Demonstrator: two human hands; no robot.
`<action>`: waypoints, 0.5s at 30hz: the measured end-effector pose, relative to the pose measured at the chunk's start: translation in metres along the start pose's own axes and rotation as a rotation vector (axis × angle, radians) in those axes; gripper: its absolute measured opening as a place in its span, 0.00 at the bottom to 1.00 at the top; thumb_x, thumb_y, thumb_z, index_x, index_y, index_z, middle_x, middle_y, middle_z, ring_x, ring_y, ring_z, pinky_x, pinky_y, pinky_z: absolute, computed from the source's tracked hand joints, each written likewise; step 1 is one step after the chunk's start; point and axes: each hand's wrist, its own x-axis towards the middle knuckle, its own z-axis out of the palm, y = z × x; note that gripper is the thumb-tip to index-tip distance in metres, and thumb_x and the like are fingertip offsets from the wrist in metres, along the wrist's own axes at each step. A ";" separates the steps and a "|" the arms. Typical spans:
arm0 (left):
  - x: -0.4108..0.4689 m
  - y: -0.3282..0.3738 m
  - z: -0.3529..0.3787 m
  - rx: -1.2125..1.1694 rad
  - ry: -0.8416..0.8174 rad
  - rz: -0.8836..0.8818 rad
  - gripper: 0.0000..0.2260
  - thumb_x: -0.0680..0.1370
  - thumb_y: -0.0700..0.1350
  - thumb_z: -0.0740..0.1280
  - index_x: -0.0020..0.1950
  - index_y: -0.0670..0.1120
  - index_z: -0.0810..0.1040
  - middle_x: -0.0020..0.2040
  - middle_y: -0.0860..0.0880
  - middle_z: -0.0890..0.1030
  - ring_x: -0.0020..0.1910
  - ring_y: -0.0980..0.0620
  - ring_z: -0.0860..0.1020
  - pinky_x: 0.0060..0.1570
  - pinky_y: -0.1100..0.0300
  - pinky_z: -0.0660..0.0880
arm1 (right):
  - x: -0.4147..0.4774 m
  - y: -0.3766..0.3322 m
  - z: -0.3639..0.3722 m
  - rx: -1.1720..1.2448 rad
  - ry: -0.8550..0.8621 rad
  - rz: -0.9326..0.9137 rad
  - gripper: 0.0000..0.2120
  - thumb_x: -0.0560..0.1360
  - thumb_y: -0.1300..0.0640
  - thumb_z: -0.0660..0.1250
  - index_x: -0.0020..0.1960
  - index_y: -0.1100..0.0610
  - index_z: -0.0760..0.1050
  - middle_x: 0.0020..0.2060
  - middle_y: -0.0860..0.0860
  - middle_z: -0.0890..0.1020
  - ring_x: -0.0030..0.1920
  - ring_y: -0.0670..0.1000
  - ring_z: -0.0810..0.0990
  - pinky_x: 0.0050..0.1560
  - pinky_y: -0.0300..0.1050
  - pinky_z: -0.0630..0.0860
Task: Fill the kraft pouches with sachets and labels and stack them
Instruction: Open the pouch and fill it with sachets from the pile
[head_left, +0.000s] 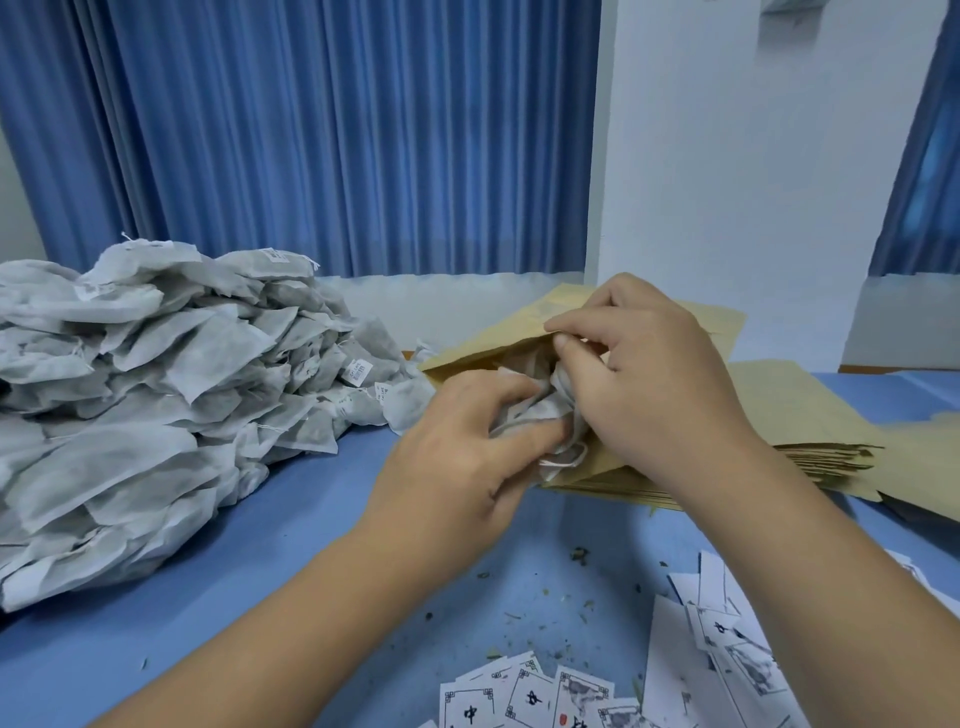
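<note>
A kraft pouch lies open-mouthed on top of a stack of flat kraft pouches. Grey-white sachets are bunched at its mouth. My left hand grips the bunch from the left, fingers curled round it. My right hand pinches the sachets from above at the pouch's opening, partly hiding the mouth. A large heap of sachets with small white tags covers the table's left side. Printed paper labels lie scattered at the near edge.
The table has a blue cover with bits of dried herb strewn near the labels. More labels spread to the near right. Blue curtains and a white wall stand behind the table.
</note>
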 end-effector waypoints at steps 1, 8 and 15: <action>-0.001 -0.002 0.001 0.009 -0.025 0.052 0.11 0.78 0.42 0.66 0.58 0.45 0.83 0.59 0.41 0.77 0.59 0.41 0.75 0.57 0.50 0.73 | 0.001 0.001 -0.001 0.002 0.013 0.005 0.08 0.75 0.57 0.65 0.48 0.51 0.83 0.42 0.45 0.75 0.42 0.49 0.76 0.43 0.51 0.75; -0.010 -0.012 0.008 0.244 -0.144 0.183 0.33 0.65 0.57 0.78 0.66 0.53 0.70 0.66 0.46 0.67 0.65 0.42 0.70 0.55 0.47 0.71 | 0.005 -0.001 -0.006 0.073 0.041 0.080 0.08 0.75 0.57 0.66 0.49 0.51 0.83 0.43 0.45 0.76 0.46 0.48 0.77 0.49 0.49 0.75; -0.005 -0.001 0.014 0.239 0.045 0.179 0.18 0.68 0.34 0.66 0.57 0.45 0.79 0.54 0.41 0.78 0.44 0.40 0.74 0.39 0.47 0.71 | 0.004 -0.014 -0.006 0.064 -0.067 0.065 0.09 0.76 0.56 0.66 0.51 0.49 0.83 0.45 0.43 0.77 0.44 0.47 0.76 0.49 0.43 0.73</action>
